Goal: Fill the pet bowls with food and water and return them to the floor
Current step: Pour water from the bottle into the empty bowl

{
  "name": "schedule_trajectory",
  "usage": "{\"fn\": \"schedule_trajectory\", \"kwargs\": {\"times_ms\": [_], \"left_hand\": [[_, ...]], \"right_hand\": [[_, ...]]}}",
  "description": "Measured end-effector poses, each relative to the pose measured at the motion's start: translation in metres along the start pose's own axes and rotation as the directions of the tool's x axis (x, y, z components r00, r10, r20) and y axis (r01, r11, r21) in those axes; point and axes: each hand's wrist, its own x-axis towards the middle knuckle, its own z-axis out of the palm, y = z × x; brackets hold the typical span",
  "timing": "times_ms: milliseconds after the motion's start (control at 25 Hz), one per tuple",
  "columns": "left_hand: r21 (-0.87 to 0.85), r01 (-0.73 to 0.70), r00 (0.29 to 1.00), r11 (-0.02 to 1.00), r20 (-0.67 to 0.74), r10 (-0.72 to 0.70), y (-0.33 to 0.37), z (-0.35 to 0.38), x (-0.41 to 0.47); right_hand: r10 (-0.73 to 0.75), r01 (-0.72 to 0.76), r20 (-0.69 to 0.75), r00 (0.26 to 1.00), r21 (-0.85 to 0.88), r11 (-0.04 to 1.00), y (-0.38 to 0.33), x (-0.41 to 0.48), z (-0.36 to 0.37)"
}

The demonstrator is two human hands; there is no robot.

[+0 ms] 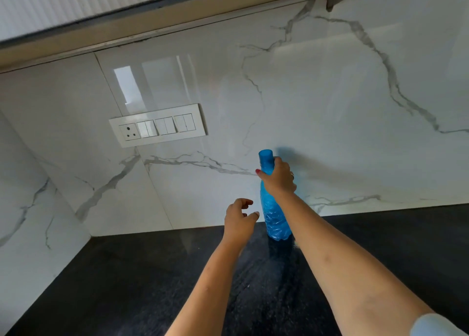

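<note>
A tall blue plastic bottle (272, 216) stands upright at the back of the black counter (127, 285), close to the marble wall. My right hand (278, 178) is wrapped around its neck, just under the blue cap. My left hand (239, 221) hovers just left of the bottle's lower body with fingers curled apart, holding nothing and not touching it. No pet bowl is in view.
A white switch panel with a socket (157, 125) is set in the marble backsplash to the upper left. A side wall closes the counter's left corner (90, 235). An overhead cabinet edge (152, 31) runs above.
</note>
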Motion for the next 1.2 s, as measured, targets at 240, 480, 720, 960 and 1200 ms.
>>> {"fn": "schedule_trajectory", "kwargs": {"times_ms": [240,480,720,960,1200], "left_hand": [[-0.087,-0.027,1.0,0.996,-0.014,0.026,-0.026,-0.021,-0.046],[-0.082,-0.02,0.998,0.996,0.055,0.025,-0.06,-0.051,-0.104],[0.071,-0.072,0.987,0.995,0.148,0.06,-0.104,-0.068,-0.157],[0.388,-0.174,0.971,0.905,0.22,0.093,-0.14,-0.078,-0.235],[0.651,-0.297,0.935,0.699,0.346,0.074,-0.151,-0.076,-0.28]], "right_hand": [[-0.274,0.275,-0.065,0.959,-0.004,0.962,0.009,-0.076,0.005],[-0.315,0.338,-0.197,0.929,0.096,0.936,0.001,-0.164,-0.009],[-0.33,0.257,-0.188,0.925,-0.329,0.909,0.005,-0.257,-0.03],[-0.309,0.198,-0.141,0.94,-0.514,0.834,0.026,-0.334,-0.047],[-0.236,0.122,-0.069,0.969,-0.702,0.702,0.051,-0.385,-0.057]]}}
